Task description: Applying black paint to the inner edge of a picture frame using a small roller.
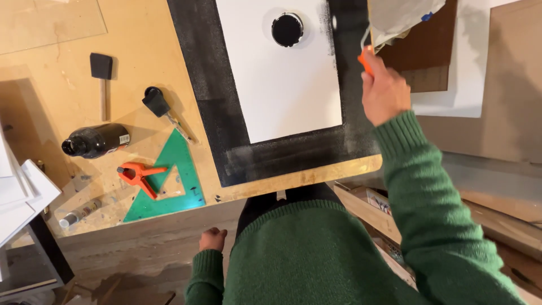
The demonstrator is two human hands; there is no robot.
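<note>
My right hand [384, 91] is raised over the right side of the wooden board [84, 73], closed on the orange handle of a small paint roller [366, 56]; the roller's metal stem runs up toward a grey plastic sheet [401, 16]. Left of it lies a white sheet [282, 79] on a black-painted area [203, 79], with an open jar of black paint [287, 29] standing on the sheet. My left hand [212, 239] hangs low by my waist, below the board's front edge, fingers curled and holding nothing.
On the board's left part lie a foam brush [101, 68], a small black roller [157, 103], a dark bottle on its side [96, 140], an orange spring clamp [138, 175], a green set square [169, 181] and a marker [79, 213]. White sheets [17, 192] are stacked far left.
</note>
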